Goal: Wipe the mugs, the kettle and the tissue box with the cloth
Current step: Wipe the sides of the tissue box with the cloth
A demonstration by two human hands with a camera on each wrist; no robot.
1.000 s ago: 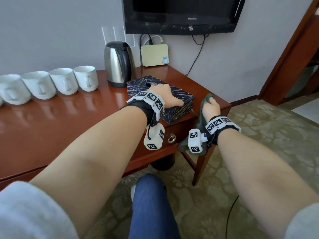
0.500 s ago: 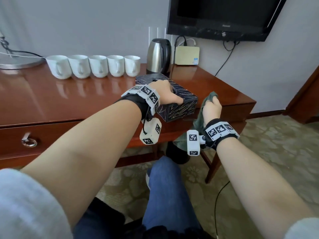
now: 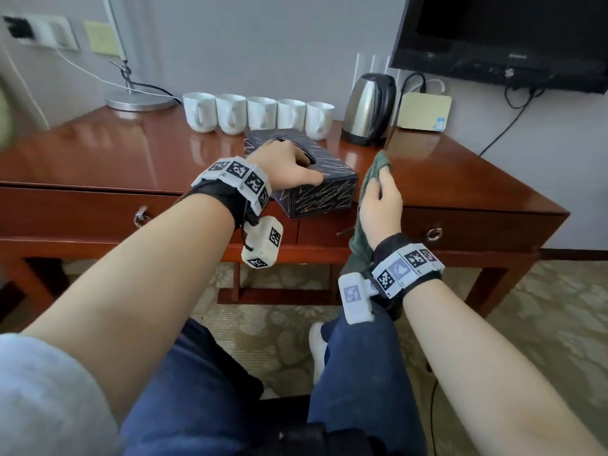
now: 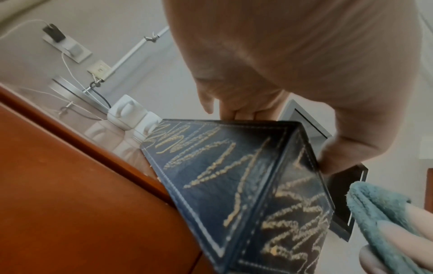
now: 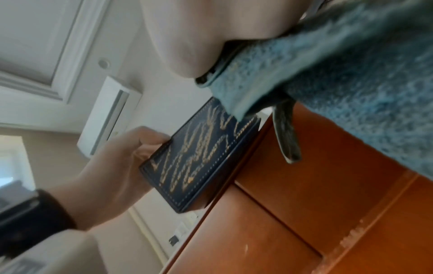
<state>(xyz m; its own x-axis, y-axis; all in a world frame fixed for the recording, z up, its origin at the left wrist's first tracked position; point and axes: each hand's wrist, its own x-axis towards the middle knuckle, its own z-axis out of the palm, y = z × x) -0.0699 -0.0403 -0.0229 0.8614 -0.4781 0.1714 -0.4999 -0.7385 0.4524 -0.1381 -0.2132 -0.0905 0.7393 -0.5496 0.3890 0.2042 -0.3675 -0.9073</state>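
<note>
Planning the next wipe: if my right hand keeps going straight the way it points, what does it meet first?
Probably bare table beside the tissue box; further on, the kettle. The right hand holds the cloth; depth is unclear.

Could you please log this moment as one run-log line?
left hand: grip on tissue box | right hand: holds cloth beside box | mugs, kettle: untouched

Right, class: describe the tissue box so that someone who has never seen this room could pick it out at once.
Start at the long reddish wooden desk under the wall television. In front of the row of five white mugs and the steel kettle, near the front edge, the left hand holds the tissue box. It alone is dark, box-shaped and scrawled with gold lines.
</note>
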